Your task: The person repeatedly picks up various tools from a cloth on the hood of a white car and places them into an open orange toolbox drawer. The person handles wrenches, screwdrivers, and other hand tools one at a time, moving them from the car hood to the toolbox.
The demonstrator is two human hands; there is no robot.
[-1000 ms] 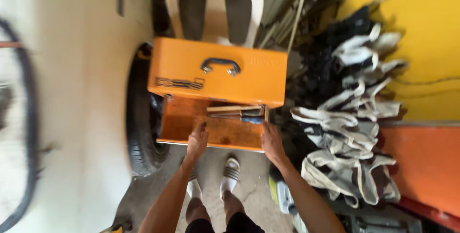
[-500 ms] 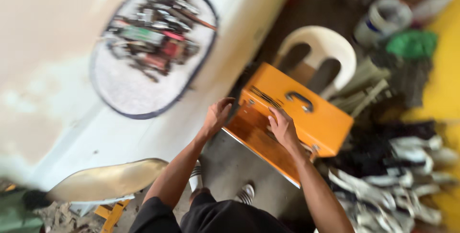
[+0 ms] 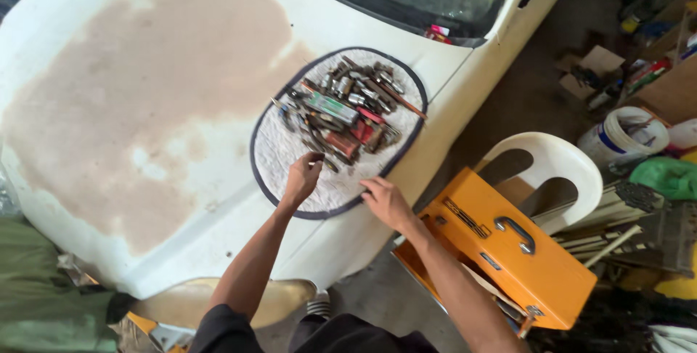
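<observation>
- White hood (image 3: 145, 70), patchy; oval mat (image 3: 290, 157) near its right edge, tools (image 3: 341, 113) heaped on it.
- Left hand (image 3: 301, 179) pinching at the heap's lower edge; grasp unclear.
- Right hand (image 3: 388, 202) released, on mat rim.
- Orange toolbox (image 3: 515, 251) and chair (image 3: 559, 164) crowd the floor to the right.

Orange toolbox (image 3: 508, 251), white plastic chair (image 3: 559, 168), perhaps bucket (image 3: 624, 135).

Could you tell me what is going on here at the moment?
A person leans over a white car hood where an oval mat holds a pile of tools. The left hand reaches into the near edge of the pile; the right hand rests at the mat's rim. An orange toolbox sits open beside a white plastic chair.
</observation>
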